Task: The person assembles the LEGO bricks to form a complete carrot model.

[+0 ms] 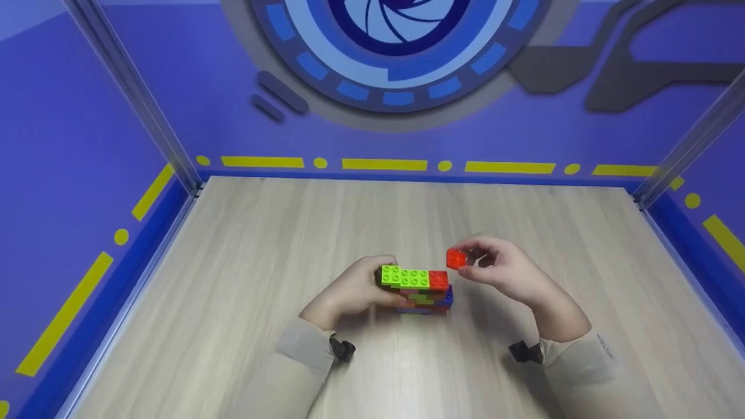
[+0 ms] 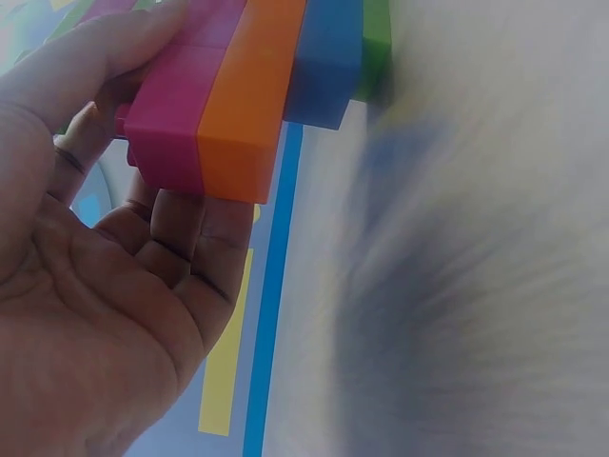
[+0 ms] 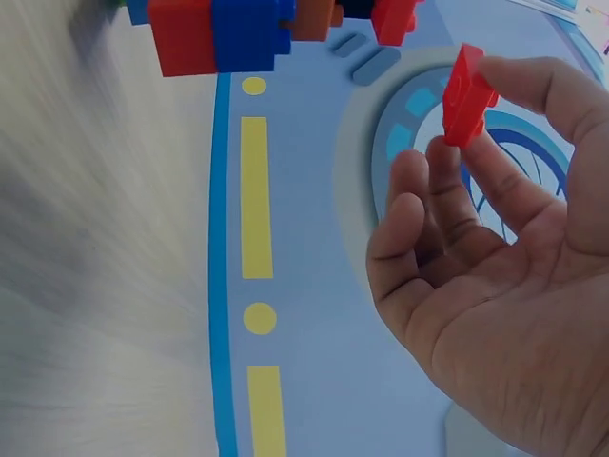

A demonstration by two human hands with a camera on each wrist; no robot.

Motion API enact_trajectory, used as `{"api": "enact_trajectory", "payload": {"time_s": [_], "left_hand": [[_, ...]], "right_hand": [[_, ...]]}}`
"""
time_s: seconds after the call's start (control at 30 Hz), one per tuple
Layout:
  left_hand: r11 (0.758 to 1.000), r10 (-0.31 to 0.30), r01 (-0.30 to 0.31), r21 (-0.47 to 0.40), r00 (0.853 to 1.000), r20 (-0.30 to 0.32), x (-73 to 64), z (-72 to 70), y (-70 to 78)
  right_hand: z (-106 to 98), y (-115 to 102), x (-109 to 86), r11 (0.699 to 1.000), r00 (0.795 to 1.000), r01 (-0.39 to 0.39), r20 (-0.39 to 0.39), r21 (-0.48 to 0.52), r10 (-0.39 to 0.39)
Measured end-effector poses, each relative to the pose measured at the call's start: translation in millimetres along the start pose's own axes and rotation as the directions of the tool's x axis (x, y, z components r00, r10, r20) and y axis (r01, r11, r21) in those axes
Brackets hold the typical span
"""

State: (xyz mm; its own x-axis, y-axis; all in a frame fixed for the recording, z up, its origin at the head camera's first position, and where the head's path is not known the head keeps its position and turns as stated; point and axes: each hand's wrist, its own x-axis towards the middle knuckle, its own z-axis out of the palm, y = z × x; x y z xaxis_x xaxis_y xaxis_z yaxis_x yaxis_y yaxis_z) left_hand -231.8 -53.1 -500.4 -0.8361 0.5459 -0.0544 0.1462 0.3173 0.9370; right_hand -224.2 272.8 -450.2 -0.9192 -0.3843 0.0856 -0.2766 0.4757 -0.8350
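Note:
My left hand (image 1: 355,288) grips the left end of a block of stacked toy bricks (image 1: 423,298), fingers behind and thumb in front. Lime green bricks (image 1: 405,277) form most of its top layer, with a red brick (image 1: 438,280) at the right end. Lower down, a blue brick (image 1: 448,298) juts out at the right. In the left wrist view a magenta brick (image 2: 171,124) and an orange brick (image 2: 247,114) lie against the fingers. My right hand (image 1: 512,270) pinches a small red brick (image 3: 463,95) between thumb and fingertips, just right of the block and apart from it.
Both hands work above a light wooden tabletop (image 1: 279,233). Blue printed panels (image 1: 174,105) wall it in at the back and sides, with metal posts (image 1: 139,93) at the corners. Black straps (image 1: 343,350) sit at both wrists.

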Motion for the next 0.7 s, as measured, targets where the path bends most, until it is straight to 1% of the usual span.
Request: {"api": "enact_trajectory", "payload": {"time_s": [0.13, 0.3, 0.47, 0.7], "left_hand": [[1.0, -0.005, 0.005, 0.002, 1.0, 0.001, 0.6, 0.4, -0.4], [1.0, 0.008, -0.008, 0.013, 1.0, 0.001, 1.6, 0.2, -0.2], [1.0, 0.008, -0.008, 0.011, 1.0, 0.004, 2.4, 0.6, -1.9], [1.0, 0.006, -0.006, 0.001, 1.0, 0.005, 2.3, 0.1, -3.6]], "right_hand": [[2.5, 3.1, 0.4, 1.0, 0.998, 0.016, 0.059, -0.019, -0.015], [3.7, 4.1, 0.2, 0.998, 0.994, 0.045, 0.105, -0.038, -0.04], [4.7, 4.0, -0.8, 0.996, 0.988, 0.08, 0.135, -0.045, -0.073], [6.5, 2.9, -2.2, 0.993, 0.983, 0.111, 0.149, -0.046, -0.103]]}}
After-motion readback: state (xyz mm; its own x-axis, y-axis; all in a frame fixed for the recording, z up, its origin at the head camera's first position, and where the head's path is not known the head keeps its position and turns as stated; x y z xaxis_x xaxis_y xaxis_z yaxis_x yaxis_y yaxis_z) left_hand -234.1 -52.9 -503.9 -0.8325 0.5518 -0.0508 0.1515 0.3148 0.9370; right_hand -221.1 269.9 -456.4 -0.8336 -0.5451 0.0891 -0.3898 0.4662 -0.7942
